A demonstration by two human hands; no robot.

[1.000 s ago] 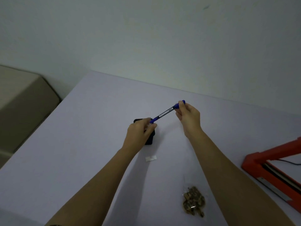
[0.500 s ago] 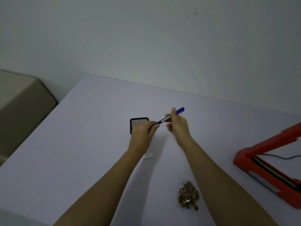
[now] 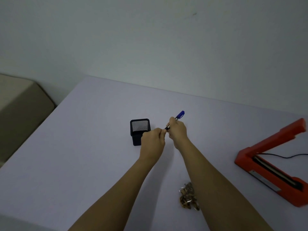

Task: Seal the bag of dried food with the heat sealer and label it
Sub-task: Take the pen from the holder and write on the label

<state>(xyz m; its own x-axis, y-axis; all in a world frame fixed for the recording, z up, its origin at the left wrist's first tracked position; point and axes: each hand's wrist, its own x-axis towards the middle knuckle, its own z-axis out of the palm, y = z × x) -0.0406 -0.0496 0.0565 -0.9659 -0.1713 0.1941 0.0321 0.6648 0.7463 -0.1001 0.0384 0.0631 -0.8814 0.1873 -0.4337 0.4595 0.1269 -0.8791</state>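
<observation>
Black mesh pen holder (image 3: 139, 129) stands just left of the grip. The clear bag (image 3: 187, 196) of brown dried pieces lies nearer the person, beside the right forearm. The table (image 3: 83, 147) runs wide to the left, and the red heat sealer (image 3: 266, 172) sits well right with its arm raised. Right hand (image 3: 177, 130) wraps the pen (image 3: 180, 115), left hand (image 3: 152, 139) pinches its lower tip, and the blue end slants up-right, away.

Left hand (image 3: 152, 139), right hand (image 3: 178, 130) curled, close together.
</observation>
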